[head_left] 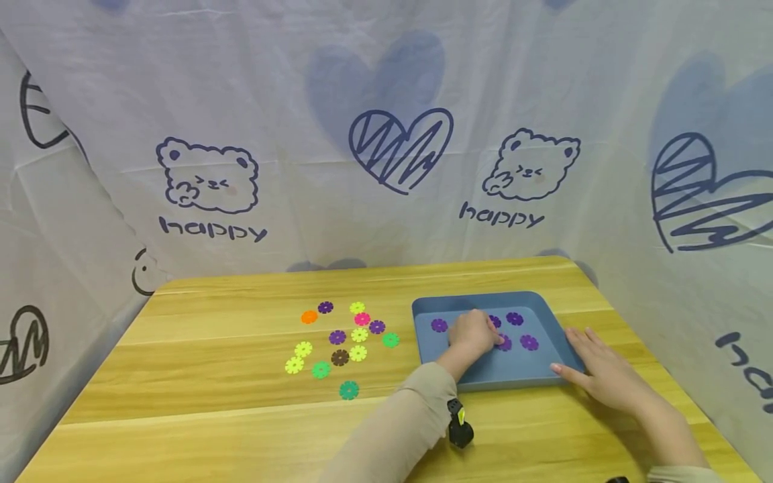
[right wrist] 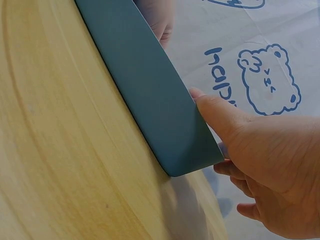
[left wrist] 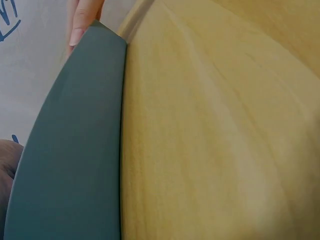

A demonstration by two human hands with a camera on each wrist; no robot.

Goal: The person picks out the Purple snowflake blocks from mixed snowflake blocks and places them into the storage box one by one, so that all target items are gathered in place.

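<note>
Inside a shallow blue-grey tray [head_left: 489, 383], my left hand [head_left: 474, 333] reaches down with its fingers bent. Its thumb tip overlaps the edge of a purple notched plastic disc [head_left: 504, 344]; the other fingertips are hidden behind the hand, so I cannot tell whether they pinch anything. More purple discs lie flat around it, one at the left [head_left: 439, 325] and others to the right, such as this disc [head_left: 529, 343]. My right hand [head_left: 610, 376] grips the tray's front right corner. In the right wrist view, its thumb [right wrist: 215, 110] lies at the rim and its fingers bend along the outer side.
Left of the tray, notched discs in several colours lie loose on the wooden table [head_left: 211, 402], among them an orange disc [head_left: 309, 316], a brown disc [head_left: 340, 357] and a teal disc [head_left: 349, 390]. A printed cloth [head_left: 302, 168] hangs behind the table and along its sides.
</note>
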